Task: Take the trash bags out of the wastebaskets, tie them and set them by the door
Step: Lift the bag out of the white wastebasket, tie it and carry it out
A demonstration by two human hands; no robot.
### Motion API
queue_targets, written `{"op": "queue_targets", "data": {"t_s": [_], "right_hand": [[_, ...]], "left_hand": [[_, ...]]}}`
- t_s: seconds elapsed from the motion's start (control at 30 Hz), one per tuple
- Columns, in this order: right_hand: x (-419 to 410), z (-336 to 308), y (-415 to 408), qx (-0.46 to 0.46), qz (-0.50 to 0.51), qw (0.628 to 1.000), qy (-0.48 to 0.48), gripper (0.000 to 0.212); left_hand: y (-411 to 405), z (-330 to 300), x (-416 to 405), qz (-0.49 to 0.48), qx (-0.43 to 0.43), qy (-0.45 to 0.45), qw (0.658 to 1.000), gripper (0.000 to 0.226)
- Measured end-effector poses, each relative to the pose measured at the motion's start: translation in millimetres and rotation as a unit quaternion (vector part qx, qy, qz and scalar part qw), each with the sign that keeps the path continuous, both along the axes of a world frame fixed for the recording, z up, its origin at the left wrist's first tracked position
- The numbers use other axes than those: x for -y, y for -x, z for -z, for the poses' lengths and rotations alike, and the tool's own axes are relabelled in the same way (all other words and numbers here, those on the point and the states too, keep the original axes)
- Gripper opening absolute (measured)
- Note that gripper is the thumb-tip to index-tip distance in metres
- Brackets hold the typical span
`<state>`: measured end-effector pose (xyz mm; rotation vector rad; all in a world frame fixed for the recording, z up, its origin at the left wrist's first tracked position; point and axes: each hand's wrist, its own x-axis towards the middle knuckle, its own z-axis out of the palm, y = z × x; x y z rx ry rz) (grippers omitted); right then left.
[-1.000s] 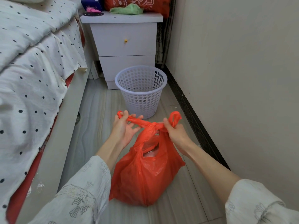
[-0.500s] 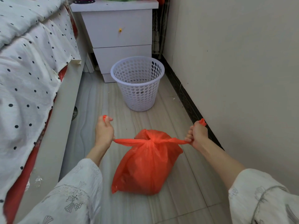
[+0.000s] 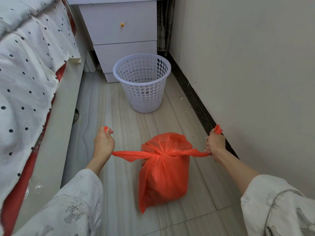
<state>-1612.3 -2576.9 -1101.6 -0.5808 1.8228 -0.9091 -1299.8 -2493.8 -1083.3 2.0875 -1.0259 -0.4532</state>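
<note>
An orange trash bag (image 3: 163,178) stands on the tiled floor, full, with a knot at its top. Its two handles stretch out sideways, taut. My left hand (image 3: 103,143) grips the left handle, whose tip pokes out above my fist. My right hand (image 3: 215,143) grips the right handle close to the wall, its tip also sticking up. Beyond the bag stands a white perforated wastebasket (image 3: 142,84) with no bag in it.
A bed (image 3: 29,79) with a dotted white cover runs along the left. A white nightstand (image 3: 122,36) with two drawers stands behind the wastebasket. A wall (image 3: 247,74) with a dark skirting board closes the right side. The floor strip between is narrow.
My hands have pulled apart, left hand leftward and right hand toward the wall, drawing the handles tight. The bag's open mouth has closed into a knot.
</note>
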Motion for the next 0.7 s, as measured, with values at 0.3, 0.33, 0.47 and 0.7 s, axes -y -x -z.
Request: {"op": "queue_targets", "data": {"t_s": [0.3,0.33,0.47,0.7], "right_hand": [[-11.4,-11.7,-33.9,0.179,-0.002,0.984,0.008,0.061],[-15.2,-10.3,-39.2,0.21,-0.018,0.977,-0.009,0.065],[-23.1,-6.0,-59.7,0.229,-0.086,0.969,-0.037,0.045],[-16.5,4.4,-75.3,0.01,-0.195,0.977,0.082,0.011]], "left_hand": [[11.9,-24.3,25.2,-0.007,-0.303,0.111,0.946,0.019],[12.6,-28.1,27.8,-0.016,-0.336,0.117,0.935,0.017],[15.8,-35.0,28.8,-0.081,-0.434,0.143,0.886,0.011],[31.3,-7.1,8.3,-0.072,-0.551,-0.112,0.824,0.005]]}}
